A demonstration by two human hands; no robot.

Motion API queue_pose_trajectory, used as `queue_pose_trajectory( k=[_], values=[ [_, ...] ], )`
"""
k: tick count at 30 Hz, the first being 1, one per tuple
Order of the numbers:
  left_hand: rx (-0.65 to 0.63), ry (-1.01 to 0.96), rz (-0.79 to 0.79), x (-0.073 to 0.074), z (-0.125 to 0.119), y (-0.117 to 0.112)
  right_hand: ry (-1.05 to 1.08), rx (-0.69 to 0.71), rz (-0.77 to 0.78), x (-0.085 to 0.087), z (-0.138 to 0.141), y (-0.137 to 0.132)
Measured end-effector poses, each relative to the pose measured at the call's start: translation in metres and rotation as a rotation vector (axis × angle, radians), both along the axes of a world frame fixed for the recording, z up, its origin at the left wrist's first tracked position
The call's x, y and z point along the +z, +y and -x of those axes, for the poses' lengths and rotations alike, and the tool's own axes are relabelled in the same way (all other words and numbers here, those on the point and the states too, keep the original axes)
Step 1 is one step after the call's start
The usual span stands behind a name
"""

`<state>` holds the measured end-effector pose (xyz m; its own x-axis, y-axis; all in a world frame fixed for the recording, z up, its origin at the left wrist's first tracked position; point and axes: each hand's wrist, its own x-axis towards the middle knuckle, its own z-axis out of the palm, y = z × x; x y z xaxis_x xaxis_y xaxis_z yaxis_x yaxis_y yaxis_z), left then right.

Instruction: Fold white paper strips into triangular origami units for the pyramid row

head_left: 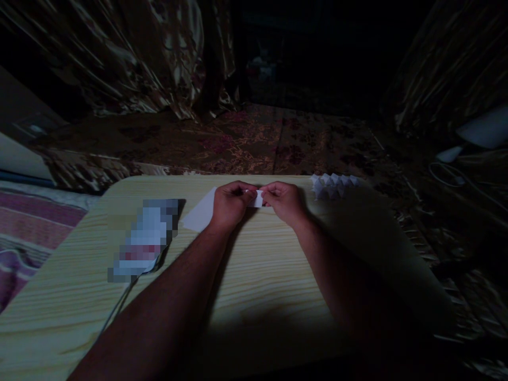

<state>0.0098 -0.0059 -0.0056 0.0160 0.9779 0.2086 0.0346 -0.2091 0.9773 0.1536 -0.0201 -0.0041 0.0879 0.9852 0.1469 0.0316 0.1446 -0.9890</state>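
Observation:
Between my two hands is a small white piece of paper, held just over the far part of the table. My left hand pinches its left end between thumb and fingers. At the other end, my right hand grips it the same way. The fingertips behind the paper are partly hidden. White sheets of paper lie on the table beside my left hand and run partly under it. Several small folded white paper pieces with pointed tips stand grouped to the right of my right hand.
A blurred-out device with a white cable lies on the left of the wood-grain table. Behind the table is a patterned cloth surface with curtains. A white lamp-like object is at the right.

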Motion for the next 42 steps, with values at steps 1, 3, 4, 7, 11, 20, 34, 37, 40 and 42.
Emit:
queue_pose_trajectory(
  k=[1, 3, 4, 7, 11, 20, 34, 37, 40, 42],
  values=[
    [0.004, 0.004, -0.004, 0.0000, -0.0001, -0.0002, 0.003, -0.003, 0.003, 0.0005, 0.0001, -0.0002],
    [0.009, 0.015, -0.014, 0.0003, -0.0004, -0.0006, 0.007, -0.006, 0.010, 0.0010, 0.0002, -0.0005],
    [0.009, 0.021, -0.019, 0.0005, -0.0005, -0.0009, 0.008, -0.007, 0.012, 0.0009, 0.0002, -0.0005],
    [0.013, 0.046, -0.035, 0.0009, -0.0006, -0.0013, 0.005, -0.007, 0.013, -0.0006, 0.0001, 0.0002],
    [0.026, 0.063, -0.044, 0.0013, -0.0011, -0.0018, -0.014, -0.012, 0.006, -0.0028, 0.0001, 0.0010],
    [0.031, 0.057, -0.037, 0.0003, -0.0012, -0.0016, -0.007, -0.016, 0.011, -0.0005, 0.0008, 0.0004],
    [0.021, 0.036, -0.006, 0.0004, -0.0011, -0.0014, -0.028, -0.017, 0.001, -0.0021, 0.0003, 0.0006],
    [0.021, 0.048, -0.009, 0.0004, -0.0011, -0.0013, -0.041, -0.010, 0.005, -0.0019, 0.0003, 0.0004],
    [0.013, 0.042, -0.009, 0.0022, -0.0015, -0.0023, -0.038, -0.013, 0.015, -0.0019, 0.0006, 0.0004],
    [0.010, 0.042, -0.005, 0.0033, -0.0017, -0.0029, -0.034, -0.016, 0.019, -0.0021, 0.0007, 0.0006]
  ],
)
